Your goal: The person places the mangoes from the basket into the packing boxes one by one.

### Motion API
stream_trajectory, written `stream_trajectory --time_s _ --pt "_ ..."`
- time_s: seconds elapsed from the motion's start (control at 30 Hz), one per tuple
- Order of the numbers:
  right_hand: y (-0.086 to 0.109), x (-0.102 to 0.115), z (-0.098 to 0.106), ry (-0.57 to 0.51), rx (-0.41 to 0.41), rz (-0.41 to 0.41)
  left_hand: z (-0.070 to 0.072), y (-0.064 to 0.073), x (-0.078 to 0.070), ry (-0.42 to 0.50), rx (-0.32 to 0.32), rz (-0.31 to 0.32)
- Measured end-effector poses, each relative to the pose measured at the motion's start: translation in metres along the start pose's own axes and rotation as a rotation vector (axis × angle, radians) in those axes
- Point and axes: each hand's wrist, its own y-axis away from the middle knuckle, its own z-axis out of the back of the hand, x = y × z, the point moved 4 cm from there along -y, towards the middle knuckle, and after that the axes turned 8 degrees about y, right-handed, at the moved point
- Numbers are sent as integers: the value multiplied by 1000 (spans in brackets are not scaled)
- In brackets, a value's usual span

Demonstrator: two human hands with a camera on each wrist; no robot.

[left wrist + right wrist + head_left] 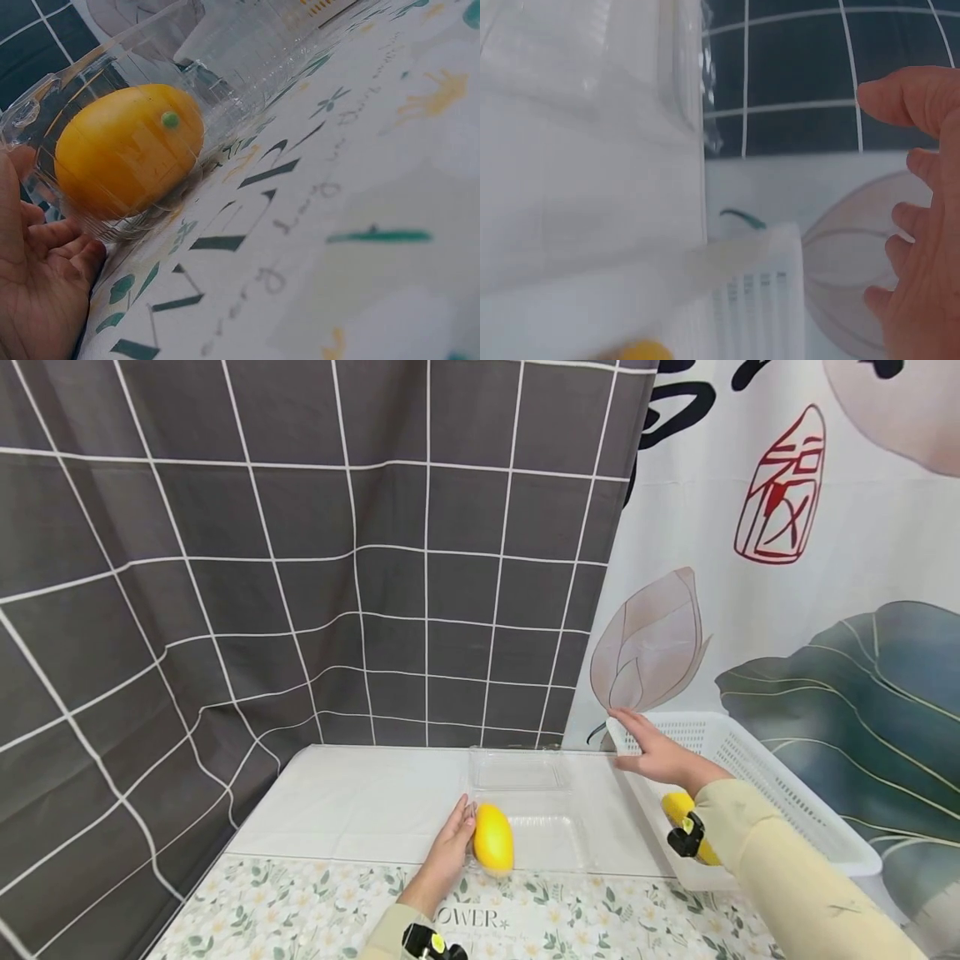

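A person in cream sleeves works at a counter (360,806), arms extended and hands well apart. The left hand (447,850), reaching forward palm inward, grips the left edge of a clear plastic clamshell container (551,842) with bent fingers. The right hand (666,757) holds nothing; its fingers and thumb are spread above the far left corner of a white plastic basket (752,762).

A yellow mango (493,838) sits in the left part of the container, just beside the left hand's fingertips, a small green dot on its skin visible through the clear wall. The container's lid (517,770) lies opened back, beyond the left hand and the mango.

The basket stands to the right of both hands, under the right forearm, which crosses it and blocks part of its inside. Below that wrist lies yellow fruit (677,807), partly covered by a black wrist camera (684,837); whether it is one piece or more cannot be told. A second camera (429,942) is strapped at the left wrist.

The container is thin, glossy and rectangular, the mango smooth and oval, the basket's walls pierced with rows of slots. Nearest the person, below the left hand, runs a floral cloth (300,902) printed with leaves and lettering; beyond the hands hang a charcoal curtain (390,585) in a white grid and a pale hanging (697,527) painted with a lotus bud and broad leaves.
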Motion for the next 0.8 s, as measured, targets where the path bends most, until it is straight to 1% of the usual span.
stream_trajectory --time_s 0.17,0.33,0.6,0.73,0.8 --pt "7 -17 5 4 5 -56 0 1 0 -4 4 1" --pt "13 -35 9 44 11 -127 1 1 0 -10 0 7" --pt "25 -58 8 68 63 -209 1 2 -3 -8 -4 -2" --pt "31 -71 7 64 96 -286 1 1 -4 1 -6 -1" --pt "34 -76 6 51 131 -341 1 1 -4 4 -2 -4"
